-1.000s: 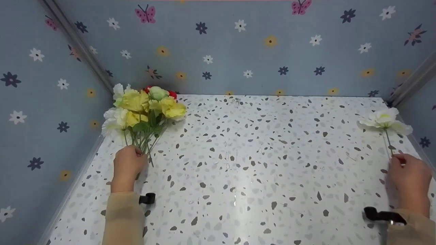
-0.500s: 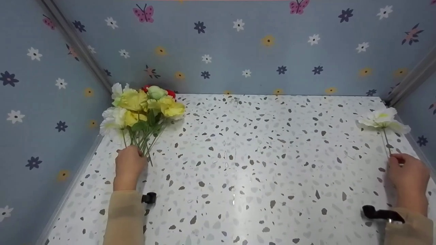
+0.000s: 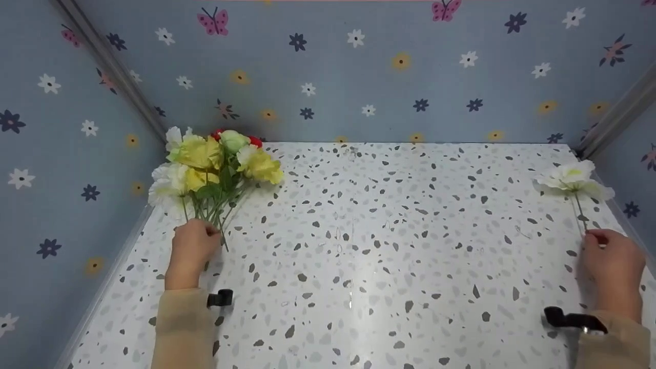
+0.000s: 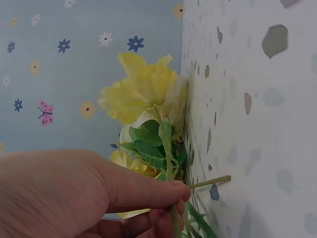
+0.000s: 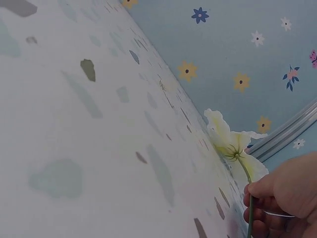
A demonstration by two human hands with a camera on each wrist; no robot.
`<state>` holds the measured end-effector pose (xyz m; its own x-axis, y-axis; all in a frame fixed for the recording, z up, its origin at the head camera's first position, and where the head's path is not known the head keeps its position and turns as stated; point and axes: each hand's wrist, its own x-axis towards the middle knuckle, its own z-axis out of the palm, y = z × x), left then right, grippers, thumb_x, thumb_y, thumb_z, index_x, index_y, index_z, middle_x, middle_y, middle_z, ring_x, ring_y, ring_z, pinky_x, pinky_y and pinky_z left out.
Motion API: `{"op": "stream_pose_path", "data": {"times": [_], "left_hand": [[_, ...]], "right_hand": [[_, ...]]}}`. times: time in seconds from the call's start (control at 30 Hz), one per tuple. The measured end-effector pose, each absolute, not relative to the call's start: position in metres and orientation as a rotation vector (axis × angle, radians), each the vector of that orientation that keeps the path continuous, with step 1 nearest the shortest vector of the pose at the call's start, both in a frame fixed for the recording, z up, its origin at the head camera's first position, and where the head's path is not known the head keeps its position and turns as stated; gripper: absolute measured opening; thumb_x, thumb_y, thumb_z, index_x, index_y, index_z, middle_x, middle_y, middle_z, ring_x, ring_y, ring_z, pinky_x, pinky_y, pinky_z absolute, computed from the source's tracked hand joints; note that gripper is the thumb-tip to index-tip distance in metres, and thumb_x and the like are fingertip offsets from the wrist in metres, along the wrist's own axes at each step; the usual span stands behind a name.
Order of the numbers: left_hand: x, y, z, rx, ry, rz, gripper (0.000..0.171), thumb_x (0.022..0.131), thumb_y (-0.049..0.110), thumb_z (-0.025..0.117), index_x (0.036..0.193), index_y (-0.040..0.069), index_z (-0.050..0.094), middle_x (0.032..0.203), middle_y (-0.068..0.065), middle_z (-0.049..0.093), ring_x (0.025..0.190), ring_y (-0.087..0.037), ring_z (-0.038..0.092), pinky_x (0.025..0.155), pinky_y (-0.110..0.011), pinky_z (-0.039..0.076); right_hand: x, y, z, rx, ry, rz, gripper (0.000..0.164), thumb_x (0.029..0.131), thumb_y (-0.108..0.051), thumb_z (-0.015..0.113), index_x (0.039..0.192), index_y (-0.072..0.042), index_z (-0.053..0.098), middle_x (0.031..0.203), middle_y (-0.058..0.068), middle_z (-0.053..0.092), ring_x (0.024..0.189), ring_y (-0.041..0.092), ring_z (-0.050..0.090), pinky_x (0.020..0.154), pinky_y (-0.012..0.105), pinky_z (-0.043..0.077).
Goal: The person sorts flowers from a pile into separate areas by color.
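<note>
At the back left lies a bunch of artificial flowers, with yellow blooms (image 3: 197, 154), white blooms (image 3: 171, 179), a pale green bud (image 3: 233, 141) and some red behind. My left hand (image 3: 192, 248) is at their stems. In the left wrist view its thumb and fingers pinch the green stem of a yellow flower (image 4: 141, 87); other stems run behind the fingers. Far to the right, my right hand (image 3: 614, 264) pinches the stem of a single white flower (image 3: 571, 177). That bloom, seen from behind in the right wrist view, is close to the tabletop.
A white speckled tabletop (image 3: 379, 246) stretches between the hands. Blue patterned panels (image 3: 338, 72) wall it at the back and both sides, with metal posts (image 3: 115, 66) at the corners. A black wrist mount (image 3: 574, 320) sticks out from the right sleeve.
The yellow flower on the bunch's right side has tipped a little to the right. My left hand has shifted slightly. The right hand keeps its pinch on the white flower, nearly still.
</note>
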<state>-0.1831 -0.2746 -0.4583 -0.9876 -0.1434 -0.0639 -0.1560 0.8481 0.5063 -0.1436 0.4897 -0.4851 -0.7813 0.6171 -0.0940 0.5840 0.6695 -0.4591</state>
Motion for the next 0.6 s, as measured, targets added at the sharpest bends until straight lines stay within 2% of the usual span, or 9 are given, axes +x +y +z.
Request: {"op": "stream_pose_path", "data": {"times": [0.1,0.17,0.3,0.4,0.5,0.6], "left_hand": [[-0.180,-0.275,-0.453,-0.277,2.933,0.945,0.021,0.097,0.016,0.061,0.102,0.002,0.075,0.093,-0.015,0.071,0.074,-0.026,0.061,0.068,-0.042,0.050],[-0.180,-0.274,-0.449,-0.296,2.903,1.014,0.024,0.098,0.021,0.062,0.109,0.003,0.074,0.101,-0.016,0.070,0.081,-0.026,0.063,0.071,-0.041,0.051],[-0.183,-0.263,-0.443,-0.298,2.854,1.199,0.024,0.098,0.024,0.066,0.111,0.004,0.071,0.102,-0.013,0.067,0.085,-0.025,0.062,0.070,-0.035,0.051],[-0.185,-0.249,-0.440,-0.304,2.784,1.405,0.024,0.097,0.022,0.068,0.112,0.003,0.069,0.101,-0.012,0.065,0.086,-0.024,0.062,0.071,-0.031,0.053],[-0.188,-0.232,-0.439,-0.292,2.703,1.595,0.024,0.096,0.020,0.070,0.112,0.002,0.068,0.102,-0.011,0.065,0.087,-0.023,0.063,0.073,-0.030,0.055],[-0.190,-0.211,-0.442,-0.261,2.627,1.778,0.022,0.095,0.016,0.072,0.110,0.000,0.068,0.101,-0.012,0.067,0.085,-0.021,0.064,0.074,-0.030,0.056]], "right_hand": [[-0.144,0.489,-0.484,-1.007,-2.815,0.729,0.047,0.108,-0.024,0.035,0.143,0.005,0.048,0.142,0.030,0.047,0.130,0.048,0.042,0.102,0.060,0.038],[-0.144,0.488,-0.482,-1.020,-2.821,0.735,0.049,0.108,-0.026,0.034,0.144,0.004,0.047,0.143,0.030,0.046,0.131,0.049,0.041,0.103,0.061,0.037],[-0.143,0.485,-0.473,-1.081,-2.807,0.770,0.053,0.108,-0.031,0.035,0.147,0.003,0.045,0.145,0.029,0.044,0.126,0.047,0.043,0.097,0.059,0.042],[-0.143,0.479,-0.465,-1.088,-2.773,0.787,0.055,0.107,-0.035,0.036,0.148,0.000,0.045,0.147,0.027,0.045,0.123,0.044,0.046,0.086,0.053,0.046],[-0.148,0.465,-0.459,-0.999,-2.740,0.798,0.055,0.106,-0.038,0.037,0.147,-0.002,0.048,0.144,0.023,0.050,0.121,0.040,0.051,0.077,0.042,0.049],[-0.155,0.443,-0.452,-0.816,-2.721,0.860,0.054,0.104,-0.043,0.042,0.142,-0.007,0.056,0.137,0.018,0.058,0.110,0.029,0.056,0.069,0.028,0.048]]}}
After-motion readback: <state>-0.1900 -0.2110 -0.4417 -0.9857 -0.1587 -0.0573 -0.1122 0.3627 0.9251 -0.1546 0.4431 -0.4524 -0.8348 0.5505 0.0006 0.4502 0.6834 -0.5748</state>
